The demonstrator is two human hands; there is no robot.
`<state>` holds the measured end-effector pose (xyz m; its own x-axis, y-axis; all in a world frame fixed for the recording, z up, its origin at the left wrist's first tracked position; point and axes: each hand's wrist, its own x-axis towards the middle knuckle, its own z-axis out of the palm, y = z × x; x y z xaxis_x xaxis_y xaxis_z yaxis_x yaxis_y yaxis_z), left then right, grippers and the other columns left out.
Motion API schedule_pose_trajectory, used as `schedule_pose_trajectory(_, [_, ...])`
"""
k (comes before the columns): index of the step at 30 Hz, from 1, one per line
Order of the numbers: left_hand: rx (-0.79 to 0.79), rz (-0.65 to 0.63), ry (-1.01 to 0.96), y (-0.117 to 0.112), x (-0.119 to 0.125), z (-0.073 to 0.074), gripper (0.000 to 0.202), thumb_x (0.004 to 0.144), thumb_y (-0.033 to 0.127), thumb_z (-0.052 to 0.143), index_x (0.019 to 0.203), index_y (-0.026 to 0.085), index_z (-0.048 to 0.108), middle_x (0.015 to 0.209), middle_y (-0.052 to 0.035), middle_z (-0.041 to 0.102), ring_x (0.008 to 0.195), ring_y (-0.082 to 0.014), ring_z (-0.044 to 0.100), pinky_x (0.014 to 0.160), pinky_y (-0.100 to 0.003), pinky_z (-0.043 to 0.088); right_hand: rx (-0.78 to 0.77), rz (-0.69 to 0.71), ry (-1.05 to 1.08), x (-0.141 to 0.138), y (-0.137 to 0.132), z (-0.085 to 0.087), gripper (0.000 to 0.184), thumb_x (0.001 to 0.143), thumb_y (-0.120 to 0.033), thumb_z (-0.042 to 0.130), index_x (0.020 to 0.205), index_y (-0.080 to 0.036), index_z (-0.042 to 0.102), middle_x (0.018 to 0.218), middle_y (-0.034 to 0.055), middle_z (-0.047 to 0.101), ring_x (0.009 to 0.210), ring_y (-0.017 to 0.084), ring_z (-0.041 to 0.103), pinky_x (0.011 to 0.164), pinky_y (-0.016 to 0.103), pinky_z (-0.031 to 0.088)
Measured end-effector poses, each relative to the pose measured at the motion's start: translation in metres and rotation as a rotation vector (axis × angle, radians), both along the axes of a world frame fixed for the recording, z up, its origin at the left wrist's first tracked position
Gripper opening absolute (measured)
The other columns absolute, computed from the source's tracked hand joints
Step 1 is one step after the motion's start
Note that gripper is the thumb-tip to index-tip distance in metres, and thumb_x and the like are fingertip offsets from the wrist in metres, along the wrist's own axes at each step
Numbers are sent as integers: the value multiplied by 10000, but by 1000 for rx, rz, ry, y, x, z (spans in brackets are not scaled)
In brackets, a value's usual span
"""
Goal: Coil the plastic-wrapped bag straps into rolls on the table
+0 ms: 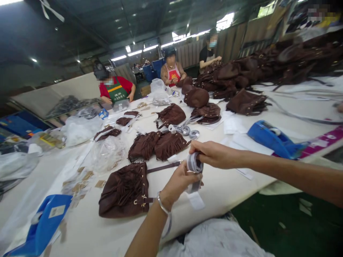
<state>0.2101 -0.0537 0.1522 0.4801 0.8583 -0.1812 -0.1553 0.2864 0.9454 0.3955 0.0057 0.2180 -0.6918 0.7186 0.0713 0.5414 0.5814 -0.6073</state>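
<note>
A grey and whitish strap is wound into a roll [193,162] in front of me, gripped from both sides. My left hand [179,181] has its fingers closed around the roll's lower left, with a silver bangle at the wrist. From the upper right, my right hand [210,153] pinches the roll's top. A flat grey tail hangs below the roll, near a small white paper piece [196,200]. Left of my hands lies a dark brown fringed handbag [123,191]; its strap [164,166] stretches toward my left hand. Finished-looking coils [194,134] of similar grey strap rest further back.
Blue tape dispensers stand at right [274,139] and lower left [48,225]. More brown bags [171,145] lie mid-table, with a large heap [241,67] at back right. Clear plastic bags [107,153] and tags [80,180] lie left. Several co-workers sit across the table [214,192].
</note>
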Motion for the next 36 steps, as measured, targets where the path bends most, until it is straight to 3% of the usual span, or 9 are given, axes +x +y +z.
schedule_pose_trajectory(2, [-72, -191, -62, 8, -3, -6, 433, 798, 350, 705, 1106, 61, 611, 934, -148, 689, 660, -146, 632, 618, -239, 462, 33, 18, -31, 6, 3, 4, 243, 811, -72, 456, 1006, -213, 492, 776, -20, 625, 667, 133, 562, 591, 209, 369])
schedule_pose_trajectory(4, [-125, -254, -142, 13, -4, -12, 382, 839, 365, 656, 1035, 37, 650, 851, -160, 702, 671, -153, 642, 664, -243, 459, 87, 24, -49, 10, 6, 4, 251, 825, -63, 450, 1026, -209, 484, 786, -13, 623, 679, 133, 565, 599, 211, 375])
schedule_pose_trajectory(9, [-207, -208, -310, 20, -6, -21, 437, 872, 404, 595, 1122, 46, 622, 930, -205, 712, 749, -231, 700, 761, -334, 510, 342, 85, -93, 15, 13, -6, 211, 864, -46, 459, 1019, -182, 500, 827, 16, 624, 723, 146, 565, 652, 239, 411])
schedule_pose_trajectory(13, [-278, -171, -394, 29, -6, -22, 614, 900, 597, 452, 1110, 48, 626, 976, -212, 701, 764, -232, 697, 726, -335, 538, 779, 222, -168, 13, 13, -14, 129, 939, -93, 423, 950, -142, 542, 971, 116, 662, 792, 182, 575, 713, 304, 445])
schedule_pose_trajectory(16, [-255, -77, -363, 33, -1, -20, 662, 868, 668, 453, 979, 47, 653, 889, -194, 707, 665, -197, 680, 609, -279, 533, 1129, 283, -195, 10, 13, -21, 135, 964, -148, 425, 928, -141, 555, 1108, 174, 665, 832, 199, 599, 735, 348, 450])
schedule_pose_trajectory(20, [-214, 57, -297, 31, 6, -15, 540, 806, 622, 613, 847, 84, 641, 657, -110, 681, 539, -164, 634, 521, -240, 504, 1317, 299, -198, 8, 11, -29, 126, 963, -176, 445, 882, -156, 540, 1204, 193, 653, 879, 202, 621, 717, 341, 447])
schedule_pose_trajectory(29, [-321, 161, -482, 20, 12, -16, 445, 747, 530, 740, 828, 111, 613, 655, -34, 605, 544, -104, 573, 444, -156, 412, 1311, 219, -178, 8, 2, -36, 139, 955, -203, 515, 1078, -162, 563, 1398, 135, 536, 939, 184, 616, 678, 309, 446])
schedule_pose_trajectory(33, [-385, 183, -586, 9, 18, -15, 385, 753, 443, 766, 872, 112, 609, 719, -33, 584, 569, -75, 535, 447, -119, 363, 894, 182, -96, 8, -2, -37, 299, 951, -189, 488, 1233, -271, 543, 1362, 37, 585, 990, 181, 620, 735, 315, 485])
schedule_pose_trajectory(36, [-353, 126, -633, -3, 22, -12, 433, 793, 470, 719, 963, 84, 621, 809, -88, 594, 552, -47, 459, 445, -120, 303, 613, -88, 28, 6, -12, -40, 398, 931, -195, 446, 1321, -243, 512, 1165, 68, 693, 943, 214, 639, 771, 363, 521])
